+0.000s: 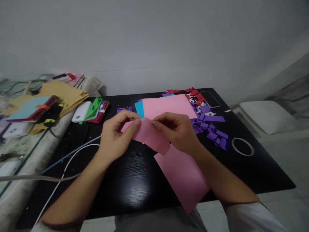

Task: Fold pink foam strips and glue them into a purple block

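Both my hands pinch a small piece of pink paper (pixel 154 137) above the middle of the black table. My left hand (pixel 119 132) grips its left end between thumb and fingers. My right hand (pixel 177 129) has thumb and fingertips closed on the upper right edge. The piece looks creased or layered, with edges overlapping near its lower left; I cannot tell how it is folded. Under my right wrist lies a larger pink sheet (pixel 182 175), reaching over the table's front edge. Behind my hands, another pink sheet (pixel 169 106) rests on blue paper (pixel 139 109).
Purple paper pieces (pixel 212 132) lie scattered at the right, near red scraps (pixel 196 95) and a ring-shaped roll (pixel 242 146). Bundled coloured papers (pixel 98 111) stand at the left by a white device (pixel 82 111). A white cable (pixel 70 164) crosses the table's left side.
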A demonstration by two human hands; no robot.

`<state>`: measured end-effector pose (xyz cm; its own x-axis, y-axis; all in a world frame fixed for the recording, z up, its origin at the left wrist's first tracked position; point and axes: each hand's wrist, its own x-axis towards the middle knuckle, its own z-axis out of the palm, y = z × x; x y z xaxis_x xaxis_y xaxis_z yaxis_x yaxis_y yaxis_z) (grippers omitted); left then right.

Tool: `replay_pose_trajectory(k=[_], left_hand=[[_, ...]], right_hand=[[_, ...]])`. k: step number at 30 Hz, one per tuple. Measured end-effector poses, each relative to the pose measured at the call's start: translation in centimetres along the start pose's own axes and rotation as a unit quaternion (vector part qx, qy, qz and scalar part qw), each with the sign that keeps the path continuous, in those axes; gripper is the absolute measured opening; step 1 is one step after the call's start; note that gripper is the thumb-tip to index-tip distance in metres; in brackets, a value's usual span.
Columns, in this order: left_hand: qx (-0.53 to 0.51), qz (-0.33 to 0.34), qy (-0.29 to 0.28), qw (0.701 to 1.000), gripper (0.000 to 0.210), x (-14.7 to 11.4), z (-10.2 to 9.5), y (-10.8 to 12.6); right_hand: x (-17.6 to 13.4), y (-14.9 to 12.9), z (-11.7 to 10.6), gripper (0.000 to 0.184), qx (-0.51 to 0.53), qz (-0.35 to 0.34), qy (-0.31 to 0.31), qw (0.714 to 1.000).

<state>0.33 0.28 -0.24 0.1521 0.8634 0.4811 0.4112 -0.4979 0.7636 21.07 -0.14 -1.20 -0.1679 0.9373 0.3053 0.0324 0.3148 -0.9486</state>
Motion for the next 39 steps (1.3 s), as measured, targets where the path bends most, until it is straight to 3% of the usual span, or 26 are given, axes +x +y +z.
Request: replay_pose_trajectory(k=[7, 12, 18, 26, 29, 34, 39], left_hand=[[-0.012, -0.005, -0.038, 0.999, 0.008, -0.1, 0.4, 0.1], [-0.002, 0.001, 0.011, 1.000, 0.008, -0.1, 0.2, 0.1], [-0.011, -0.038, 0.082, 0.996, 0.011, 0.2, -0.5, -0.6], [-0.030, -0.051, 0.094, 0.994, 0.013, 0.3, -0.6, -0.9], [-0.042, -0.054, 0.048, 0.997, 0.014, 0.6, -1.0, -0.8], [-0.033, -0.055, -0.088, 0.994, 0.013, 1.2, -1.8, -0.4], [-0.009, -0.048, -0.161, 0.986, 0.017, 1.0, -1.4, -0.5]], right_hand=[[-0.3, 0.1, 0.2, 0.015, -0.045, -0.009, -0.024, 0.999], [-0.3, -0.2, 0.0, 0.013, -0.057, -0.012, -0.017, 0.998], [0.1, -0.3, -0.7, 0.010, -0.048, -0.018, -0.004, 0.999], [0.1, 0.1, -1.0, 0.009, -0.053, -0.022, 0.005, 0.998], [0.2, 0.2, -1.0, 0.009, -0.071, -0.027, 0.004, 0.997], [0.4, 0.4, -1.2, 0.007, -0.092, -0.033, 0.021, 0.995], [0.5, 0.7, -0.9, 0.009, -0.089, -0.027, 0.006, 0.996]])
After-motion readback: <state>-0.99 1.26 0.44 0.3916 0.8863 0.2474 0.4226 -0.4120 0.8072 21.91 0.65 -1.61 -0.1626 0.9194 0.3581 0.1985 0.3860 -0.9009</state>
